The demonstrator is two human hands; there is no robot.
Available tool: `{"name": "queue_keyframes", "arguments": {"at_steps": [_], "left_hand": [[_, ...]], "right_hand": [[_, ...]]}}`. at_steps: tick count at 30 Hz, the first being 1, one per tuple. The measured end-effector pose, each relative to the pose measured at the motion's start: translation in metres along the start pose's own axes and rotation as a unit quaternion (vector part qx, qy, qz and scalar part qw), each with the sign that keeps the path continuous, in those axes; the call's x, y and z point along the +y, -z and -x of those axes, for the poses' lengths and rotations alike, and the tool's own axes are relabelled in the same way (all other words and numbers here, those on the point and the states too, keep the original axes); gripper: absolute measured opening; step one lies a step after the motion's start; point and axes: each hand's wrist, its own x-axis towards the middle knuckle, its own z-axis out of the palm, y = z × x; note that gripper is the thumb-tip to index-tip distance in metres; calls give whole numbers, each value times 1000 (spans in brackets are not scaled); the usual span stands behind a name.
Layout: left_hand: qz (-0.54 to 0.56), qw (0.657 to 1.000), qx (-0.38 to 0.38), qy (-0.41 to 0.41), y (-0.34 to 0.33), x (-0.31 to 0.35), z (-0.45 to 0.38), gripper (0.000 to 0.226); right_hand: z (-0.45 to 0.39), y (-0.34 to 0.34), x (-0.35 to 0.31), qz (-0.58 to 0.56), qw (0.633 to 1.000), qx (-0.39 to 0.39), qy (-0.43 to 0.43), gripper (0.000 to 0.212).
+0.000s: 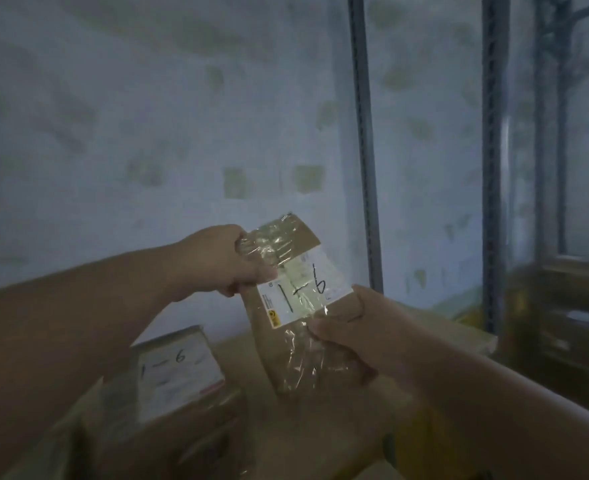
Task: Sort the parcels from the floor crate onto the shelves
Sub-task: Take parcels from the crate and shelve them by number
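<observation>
I see a small brown parcel [296, 306], wrapped in clear tape, tilted with its top leaning left. Its white label [303, 292], handwritten "1-6", faces me. Below and left of this parcel a second brown parcel [178, 382] lies on the shelf [459, 327], blurred, its white label also marked "1-6".

Dim bluish light, blurred edges
</observation>
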Motion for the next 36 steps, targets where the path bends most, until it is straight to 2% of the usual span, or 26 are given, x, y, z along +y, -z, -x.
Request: {"name": "queue_keyframes", "arguments": {"at_steps": [4, 6, 8, 12, 15, 19, 23, 28, 32, 36], "left_hand": [[-40, 992, -109, 49, -13, -17, -23, 44], [-67, 984, -153, 60, -21, -27, -30, 46], [-121, 974, -181, 59, -30, -32, -36, 52], [-299, 931, -209, 33, -39, -37, -46, 70], [-340, 914, -216, 43, -41, -41, -44, 75], [-346, 926, -153, 2, -38, -43, -34, 69], [-336, 937, -92, -31, -27, -28, -13, 54], [-315, 947, -9, -59, -15, -2, 34, 45], [-295, 947, 115, -46, -12, 7, 80, 38], [-288, 932, 221, 16, -10, 22, 141, 27]], "right_hand": [[0, -3, -8, 129, 989, -10, -77, 45], [-5, -5, -13, 262, 960, -20, -92, 54], [-10, -10, -15, 353, 932, -30, -71, 61], [-20, -16, -18, 414, 908, -39, -46, 61], [-31, -19, -13, 428, 902, -27, -35, 64], [-26, -16, -5, 428, 903, 20, 29, 60], [-11, -12, -1, 352, 921, 77, 148, 53], [4, 9, -24, 269, 917, 117, 271, 41], [13, 21, -43, 231, 908, 112, 332, 39], [25, 21, -72, 173, 892, 97, 407, 39]]}}
